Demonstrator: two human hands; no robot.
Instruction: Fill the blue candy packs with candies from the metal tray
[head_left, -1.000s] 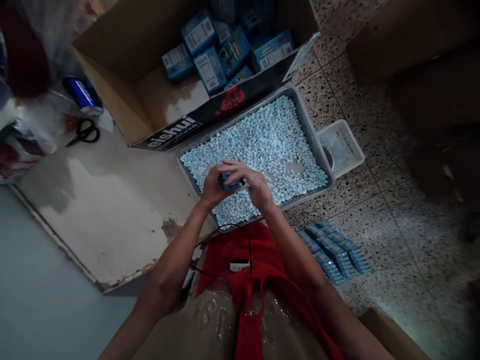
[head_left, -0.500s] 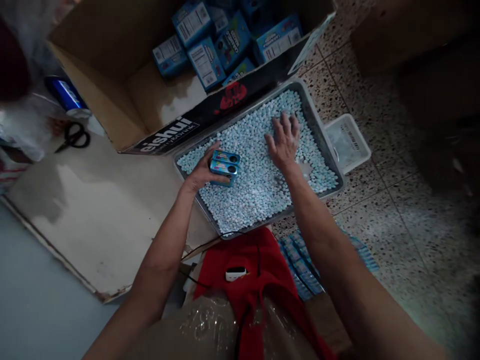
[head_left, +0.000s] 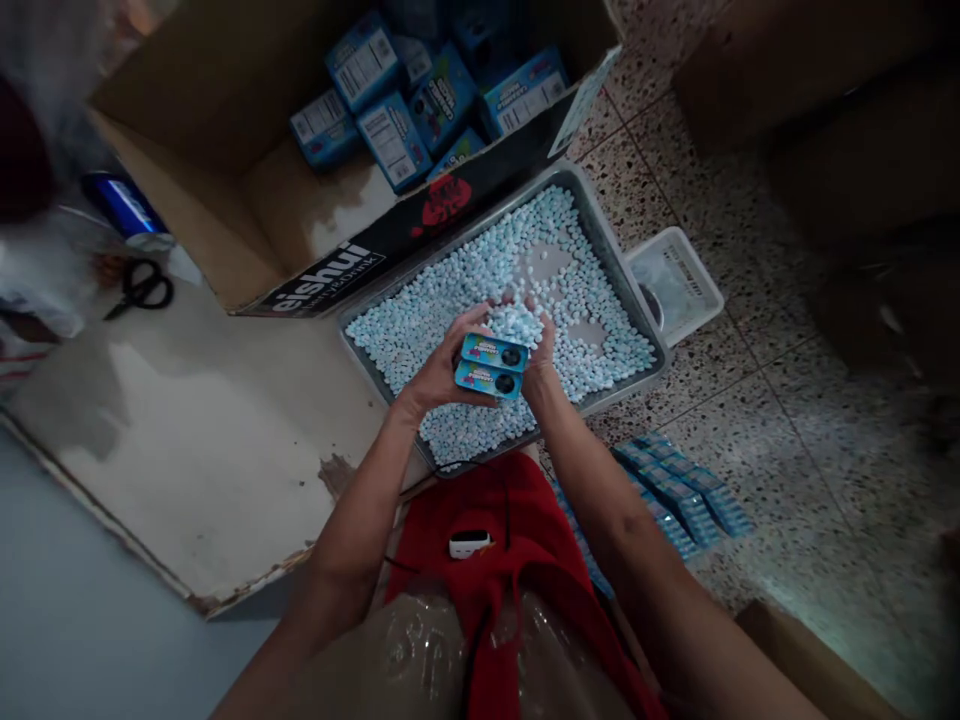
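Note:
My left hand (head_left: 435,375) grips two small blue candy boxes (head_left: 491,366) stacked side by side, held above the near part of a grey metal tray (head_left: 634,300). The tray is filled with small pale blue candies (head_left: 480,275), with a few bare patches. My right hand (head_left: 534,345) is cupped right behind the boxes and holds a heap of those candies against them. Both hands touch at the boxes.
A big open cardboard box (head_left: 225,150) with several blue cartons (head_left: 390,140) lies behind the tray. Scissors (head_left: 139,288) and a blue can (head_left: 124,205) sit at the left. A white basket (head_left: 675,285) stands right of the tray. Flat blue packs (head_left: 679,495) lie on the speckled floor.
My right hand has come back from the tray's far side with a scoop of candies and met the boxes. My left hand has lifted the boxes toward the middle.

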